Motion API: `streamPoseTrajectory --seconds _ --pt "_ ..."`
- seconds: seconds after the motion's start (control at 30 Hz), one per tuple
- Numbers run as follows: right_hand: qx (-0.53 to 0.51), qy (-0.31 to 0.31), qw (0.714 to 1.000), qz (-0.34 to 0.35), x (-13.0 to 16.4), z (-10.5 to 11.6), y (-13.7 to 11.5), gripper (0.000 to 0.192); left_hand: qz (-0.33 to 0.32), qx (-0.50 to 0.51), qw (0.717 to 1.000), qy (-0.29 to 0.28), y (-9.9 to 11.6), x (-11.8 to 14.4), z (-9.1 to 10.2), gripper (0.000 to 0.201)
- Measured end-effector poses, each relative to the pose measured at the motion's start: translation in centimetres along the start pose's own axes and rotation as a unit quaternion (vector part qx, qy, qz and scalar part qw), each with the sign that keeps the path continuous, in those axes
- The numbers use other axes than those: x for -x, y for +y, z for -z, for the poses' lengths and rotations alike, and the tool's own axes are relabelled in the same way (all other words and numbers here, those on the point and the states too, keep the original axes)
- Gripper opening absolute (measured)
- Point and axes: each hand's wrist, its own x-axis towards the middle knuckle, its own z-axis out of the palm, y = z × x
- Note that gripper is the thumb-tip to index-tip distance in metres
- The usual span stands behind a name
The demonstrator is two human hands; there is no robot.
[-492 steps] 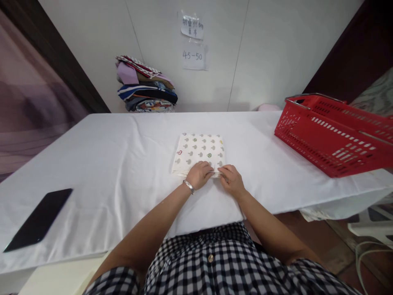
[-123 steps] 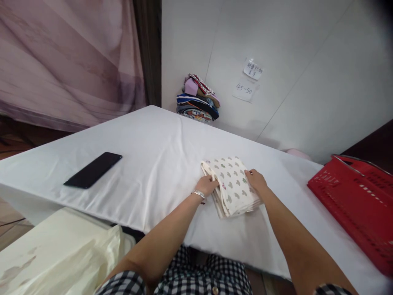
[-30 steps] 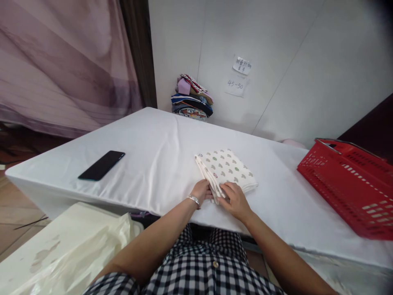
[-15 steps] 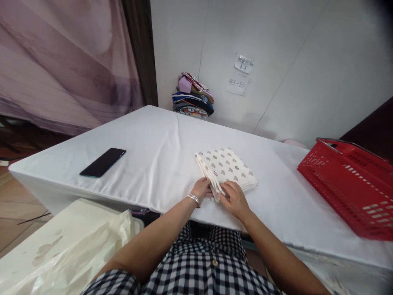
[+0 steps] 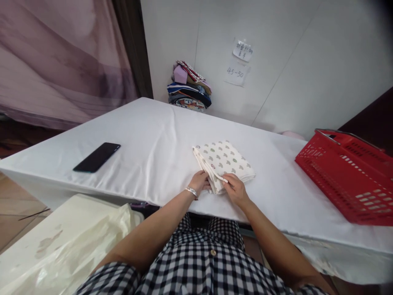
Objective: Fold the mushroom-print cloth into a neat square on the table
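A folded cream cloth (image 5: 225,159) with a grey, green and red print lies on the white-covered table in front of me. My right hand (image 5: 236,188) pinches the edge of its top layer at the near corner and holds it slightly raised. At the cloth's near left edge, my left hand (image 5: 199,181) grips the lower layers, with some fingertips hidden by the fabric. The layers gape a little between both hands. What the cloth is exactly, a garment or a blanket, I cannot tell.
A black phone (image 5: 97,157) lies on the table (image 5: 138,139) to the left. At the right end stands a red plastic basket (image 5: 340,176). Folded clothes (image 5: 189,88) are stacked by the wall. A pale stool-like surface (image 5: 55,229) with a plastic bag is at lower left.
My right hand has lifted the top layer's edge and drawn it slightly rightward, away from the layers beneath. My left hand stays at the left edge. The whole view has shifted slightly.
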Motion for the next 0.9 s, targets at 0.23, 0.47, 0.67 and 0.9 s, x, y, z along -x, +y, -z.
streamPoseTrajectory --seconds 0.23,0.47,0.67,0.9 --pt "0.057 -0.062 0.995 0.052 0.4 0.3 -0.8 0.032 -0.010 0.004 1.000 -0.018 0.0 0.1 0.1 0.025" --pt "0.049 -0.115 0.989 0.083 0.5 1.3 -0.4 0.043 -0.008 -0.010 1.000 -0.011 -0.1 -0.1 0.1 0.024" --pt "0.035 -0.113 0.989 0.089 0.2 1.2 0.1 0.036 -0.007 -0.012 1.000 -0.011 -0.1 -0.1 0.1 0.023" --pt "-0.102 -0.006 0.992 -0.072 -0.1 0.3 -0.2 0.025 -0.004 0.006 1.000 0.000 -0.2 -0.2 0.1 0.022"
